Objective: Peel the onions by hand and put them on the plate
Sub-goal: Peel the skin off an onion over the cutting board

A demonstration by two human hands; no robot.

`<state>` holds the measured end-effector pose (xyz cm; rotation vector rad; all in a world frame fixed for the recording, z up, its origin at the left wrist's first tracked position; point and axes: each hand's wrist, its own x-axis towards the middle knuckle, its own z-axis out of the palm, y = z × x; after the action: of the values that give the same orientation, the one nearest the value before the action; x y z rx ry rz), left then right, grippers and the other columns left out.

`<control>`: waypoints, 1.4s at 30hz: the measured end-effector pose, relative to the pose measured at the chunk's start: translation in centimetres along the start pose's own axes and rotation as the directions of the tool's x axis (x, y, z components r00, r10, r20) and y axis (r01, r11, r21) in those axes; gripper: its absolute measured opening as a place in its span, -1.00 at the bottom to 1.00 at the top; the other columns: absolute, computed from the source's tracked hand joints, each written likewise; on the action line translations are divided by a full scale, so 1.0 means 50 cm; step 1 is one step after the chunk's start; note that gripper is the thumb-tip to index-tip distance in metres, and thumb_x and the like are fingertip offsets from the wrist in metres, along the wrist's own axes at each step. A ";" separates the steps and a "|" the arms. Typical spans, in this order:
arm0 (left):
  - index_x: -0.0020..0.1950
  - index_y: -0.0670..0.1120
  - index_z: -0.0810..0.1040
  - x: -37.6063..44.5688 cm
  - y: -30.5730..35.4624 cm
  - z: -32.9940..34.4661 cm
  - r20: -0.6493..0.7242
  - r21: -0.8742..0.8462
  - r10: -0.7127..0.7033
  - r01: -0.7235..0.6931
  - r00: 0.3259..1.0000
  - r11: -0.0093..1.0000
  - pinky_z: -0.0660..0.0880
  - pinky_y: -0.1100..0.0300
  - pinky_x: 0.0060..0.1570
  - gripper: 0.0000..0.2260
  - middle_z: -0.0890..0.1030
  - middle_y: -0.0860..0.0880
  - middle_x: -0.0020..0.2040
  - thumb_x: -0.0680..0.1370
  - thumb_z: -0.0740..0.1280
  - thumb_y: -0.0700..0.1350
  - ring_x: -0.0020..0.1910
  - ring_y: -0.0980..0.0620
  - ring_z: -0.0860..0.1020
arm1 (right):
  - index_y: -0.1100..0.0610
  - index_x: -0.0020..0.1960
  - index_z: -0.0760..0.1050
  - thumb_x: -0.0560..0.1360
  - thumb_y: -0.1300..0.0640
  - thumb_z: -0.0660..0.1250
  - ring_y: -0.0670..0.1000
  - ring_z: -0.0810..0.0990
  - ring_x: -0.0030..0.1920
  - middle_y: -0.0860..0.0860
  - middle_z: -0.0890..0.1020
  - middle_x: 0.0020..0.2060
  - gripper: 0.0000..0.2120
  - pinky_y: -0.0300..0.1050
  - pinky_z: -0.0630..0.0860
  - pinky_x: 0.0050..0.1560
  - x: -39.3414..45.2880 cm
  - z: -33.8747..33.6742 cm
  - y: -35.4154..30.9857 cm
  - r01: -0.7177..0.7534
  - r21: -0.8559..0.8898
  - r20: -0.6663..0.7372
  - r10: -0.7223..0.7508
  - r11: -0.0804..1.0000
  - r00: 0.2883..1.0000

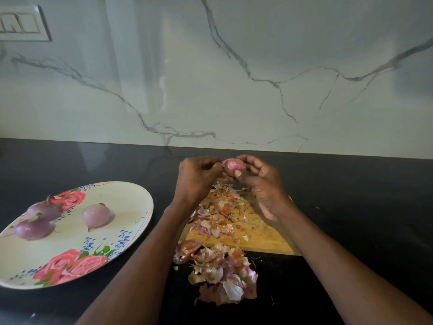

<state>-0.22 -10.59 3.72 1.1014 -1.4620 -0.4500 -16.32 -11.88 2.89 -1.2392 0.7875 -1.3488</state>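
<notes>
1. The right hand (262, 184) holds a small purple onion (233, 166) raised above the far end of the cutting board (264, 235), fingers curled over its top and the thumb pressed against its near side.
2. The left hand (196, 177) is curled at the onion's left side, its fingertips pinching at a bit of skin there; how much skin it has between the fingers is too small to tell.
3. The onion in hand shows a pale cut end facing the camera, with purple skin around it.
4. The plate (131, 207), cream with pink roses and blue sprigs, lies on the black counter (363, 195) to the left, well apart from the hands.
5. 3 peeled onions sit on the plate: 1 alone near the middle (96, 215), and 2 close together at the left, the farther one (43, 209) just behind the nearer one (32, 228).
6. Loose onion skins (220, 216) are scattered over the wooden cutting board between the 2 forearms.
7. A bigger heap of skins (222, 273) lies on the counter just off the board's near edge.
8. A white marble wall (234, 78) with grey veins rises behind the counter, with a switch plate (23, 24) at the upper left.
</notes>
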 end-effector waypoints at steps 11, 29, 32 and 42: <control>-0.23 -0.13 0.69 0.005 -0.006 0.008 0.011 -0.103 -0.175 0.175 0.985 0.979 0.63 -0.23 -0.09 -0.80 0.69 -0.16 -0.27 0.57 0.37 -0.23 -0.17 -0.27 0.67 | 0.23 0.16 0.52 0.42 0.42 0.42 0.05 0.69 -0.18 0.26 0.64 0.13 -0.67 -0.20 0.66 -0.22 0.000 0.002 -0.013 -0.122 0.181 0.066 0.111 0.976 0.992; -0.16 -0.35 0.61 0.018 -0.010 -0.007 -0.113 -0.382 -0.477 0.405 0.871 0.830 0.61 0.10 -0.30 -0.84 0.66 -0.19 -0.34 0.59 0.30 -0.35 -0.40 -0.02 0.64 | 0.29 0.28 0.49 0.50 0.52 0.23 0.20 0.71 -0.01 0.27 0.64 0.13 -0.61 -0.03 0.66 0.04 0.012 -0.007 -0.004 -0.188 0.288 0.067 0.176 0.939 0.982; 0.06 -0.17 0.62 0.016 -0.012 -0.011 -0.087 -0.357 -0.481 0.423 0.872 0.832 0.61 0.18 -0.29 -0.84 0.67 -0.15 -0.20 0.61 0.28 -0.35 -0.31 0.02 0.64 | 0.29 0.25 0.49 0.51 0.49 0.24 0.15 0.71 -0.09 0.24 0.66 0.04 -0.66 -0.06 0.66 -0.01 0.013 -0.011 -0.006 -0.179 0.287 0.044 0.174 0.941 0.984; 0.11 -0.16 0.70 0.008 -0.014 0.012 0.220 -0.092 -0.181 0.205 0.958 0.974 0.66 0.07 -0.01 -0.82 0.74 -0.05 -0.07 0.58 0.41 -0.12 -0.08 -0.01 0.71 | 0.25 0.12 0.58 0.49 0.43 0.35 0.12 0.70 -0.08 0.20 0.71 -0.04 -0.76 -0.09 0.67 -0.06 0.015 -0.015 -0.002 -0.145 0.175 -0.016 0.150 0.974 0.988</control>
<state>-0.47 -11.44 3.26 1.1357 -1.4967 -0.8006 -16.95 -12.72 2.97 -1.0069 0.7513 -1.2878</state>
